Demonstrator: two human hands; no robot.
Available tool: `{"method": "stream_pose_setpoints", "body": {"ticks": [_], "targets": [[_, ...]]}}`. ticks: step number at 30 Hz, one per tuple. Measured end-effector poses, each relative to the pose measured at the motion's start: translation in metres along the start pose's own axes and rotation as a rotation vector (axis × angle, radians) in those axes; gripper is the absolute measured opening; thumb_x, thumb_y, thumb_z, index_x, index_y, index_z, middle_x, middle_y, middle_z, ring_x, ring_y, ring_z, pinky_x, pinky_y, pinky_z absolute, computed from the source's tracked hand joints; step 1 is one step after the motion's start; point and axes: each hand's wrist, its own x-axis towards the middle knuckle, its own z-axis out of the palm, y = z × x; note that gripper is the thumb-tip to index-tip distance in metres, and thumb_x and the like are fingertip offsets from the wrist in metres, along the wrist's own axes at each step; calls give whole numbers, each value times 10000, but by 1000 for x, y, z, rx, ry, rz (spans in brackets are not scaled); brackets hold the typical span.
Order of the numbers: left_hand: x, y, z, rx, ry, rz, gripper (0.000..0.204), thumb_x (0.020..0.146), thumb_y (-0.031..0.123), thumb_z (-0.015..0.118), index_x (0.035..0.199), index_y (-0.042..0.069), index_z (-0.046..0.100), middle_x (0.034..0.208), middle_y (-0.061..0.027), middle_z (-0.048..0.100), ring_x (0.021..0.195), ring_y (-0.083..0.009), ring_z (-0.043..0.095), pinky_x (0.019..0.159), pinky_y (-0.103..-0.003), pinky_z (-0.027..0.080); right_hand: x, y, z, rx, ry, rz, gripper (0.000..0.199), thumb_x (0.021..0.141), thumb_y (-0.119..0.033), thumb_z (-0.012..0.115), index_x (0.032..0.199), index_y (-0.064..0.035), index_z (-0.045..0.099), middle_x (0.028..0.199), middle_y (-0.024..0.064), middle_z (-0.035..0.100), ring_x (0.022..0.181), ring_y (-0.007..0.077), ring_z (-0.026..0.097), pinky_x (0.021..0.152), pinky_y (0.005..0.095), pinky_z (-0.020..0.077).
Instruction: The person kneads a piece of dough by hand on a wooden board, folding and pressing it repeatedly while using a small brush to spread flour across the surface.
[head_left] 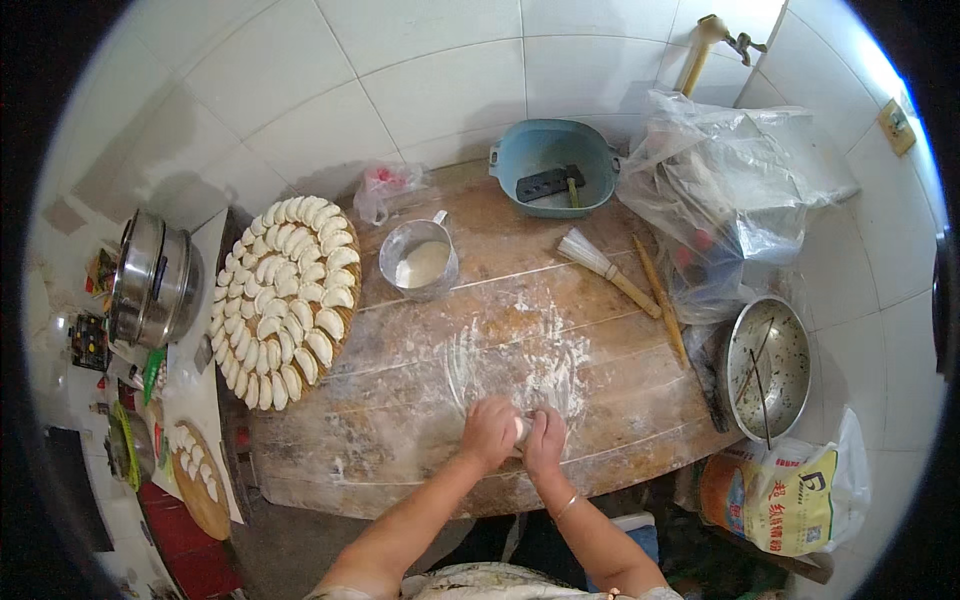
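Printed sack: we see bold dark characters, a blue emblem and a small square code on the yellow-and-white plastic sack (pixel 800 500) at the near right; its folds bend part of the print.
Dough: we find the small pale dough piece (pixel 522 430) at the near middle of the floured wooden worktop (pixel 400 440), directly between the left hand (pixel 490 432) and the right hand (pixel 545 440), touching both.
Hands: we see them close together, fingers curled in on the dough piece from either side; a thin bracelet (pixel 567 506) circles the right wrist.
Covered by fingers: most of the dough piece is hidden, so we cannot tell its full shape.
Flour: we note white smears (pixel 540 350) just beyond the hands, and a clear handled jug (pixel 450 255) farther off to the left, partly filled with white powder.
Dumplings: we see crescent dumplings (pixel 320 347) in curving rows on the left, well apart from the hands.
Right side: a white-bristled brush (pixel 590 253) and a slim wooden stick (pixel 660 300) lie near a metal bowl (pixel 800 360) holding two dark sticks (pixel 762 395).
Hard to make out: we cannot identify the contents under the crumpled clear plastic (pixel 770 180) at the far right.
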Motion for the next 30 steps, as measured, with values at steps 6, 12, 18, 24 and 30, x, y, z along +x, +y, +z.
{"method": "stream_pose_setpoints", "body": {"ticks": [6,12,18,24,30], "targets": [[-32,-15,21,124,253,53,397,838,307,544,1157,75,584,1160,-131,555,1102,-354,488,958,-516,344,11,21,8,-405,-131,-206,343,884,-164,487,1193,-30,550,1387,258,416,1285,439,366,1109,569,190],[58,-34,18,166,-20,-12,292,821,304,551,996,91,646,1013,-98,599,989,-316,528,861,-494,361,67,17,15,-418,-83,-192,371,803,-122,518,1165,-50,560,1333,241,478,1272,429,400,1088,586,223],[102,-42,24,269,28,-118,273,882,302,515,820,88,672,832,-128,636,827,-331,593,763,-457,423,90,15,24,-379,-18,-208,353,846,-147,507,1179,-35,536,1340,239,474,1255,437,406,1090,544,248],[95,-19,-16,161,-180,-560,375,927,350,450,891,64,691,918,-167,665,886,-352,620,763,-460,458,94,-5,12,-114,-192,-237,318,946,-238,417,1029,-7,620,1218,243,564,1202,417,458,1044,484,320],[39,24,2,160,59,-429,305,877,312,496,910,82,693,954,-159,660,931,-320,605,901,-472,360,13,7,21,-138,-178,-2,289,935,-253,438,1027,-36,605,1063,207,592,1040,385,528,936,465,383]]}}
